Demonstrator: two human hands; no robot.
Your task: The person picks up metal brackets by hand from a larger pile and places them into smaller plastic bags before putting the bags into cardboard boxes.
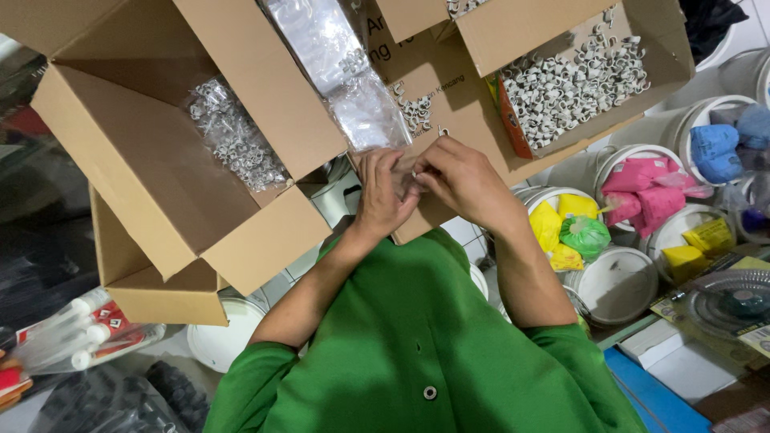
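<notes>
My left hand (pixel 381 196) and my right hand (pixel 465 180) meet in front of my green shirt, fingers pinched on the lower end of a clear plastic bag (pixel 365 108). The bag is one of a shiny strip of bags (pixel 309 36) that runs up and to the left, out of the top of the view. Something small and pale lies between my fingertips, too hidden to tell what it is. Behind my hands an open cardboard box (pixel 437 76) holds a few small white clips (pixel 417 112).
A large open cardboard box (pixel 120 136) on the left holds a clear bag of white clips (pixel 233 132). Another box (pixel 658 48) at top right is full of loose white clips (pixel 573 84). White buckets (pixel 618 285) with pink, yellow, green and blue bags stand right. Sealant tubes (pixel 72 329) lie lower left.
</notes>
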